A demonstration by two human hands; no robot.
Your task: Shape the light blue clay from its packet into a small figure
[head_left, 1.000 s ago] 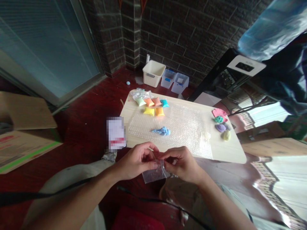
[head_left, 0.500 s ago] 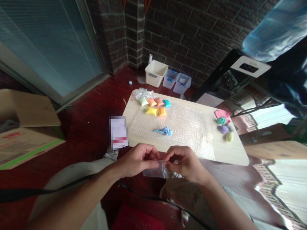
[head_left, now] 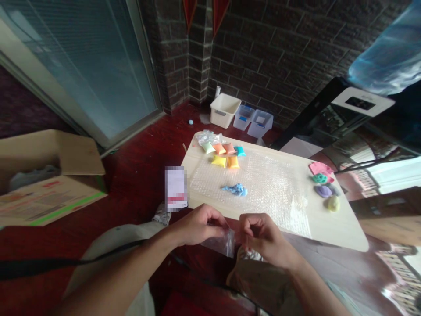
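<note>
Held in front of the table's near edge, a small clear plastic bag hangs from the fingertips of my left hand. Close to its right sits my right hand, fingers curled into a pinch. Whatever is between those fingers, if anything, is too small to make out. Beyond the hands, a crumpled blue clay lump lies on bubble wrap. Farther back are several soft coloured packets, among them a yellow packet and an orange packet.
At the right end of the pale table are pink clay, green clay, purple clay and yellowish clay. An open cardboard box stands left. Bins sit behind; a water dispenser is right.
My hands have drawn slightly apart; the right fingers have come away from the bag's edge, and the bag now droops from my left hand. The whole view has shifted.
</note>
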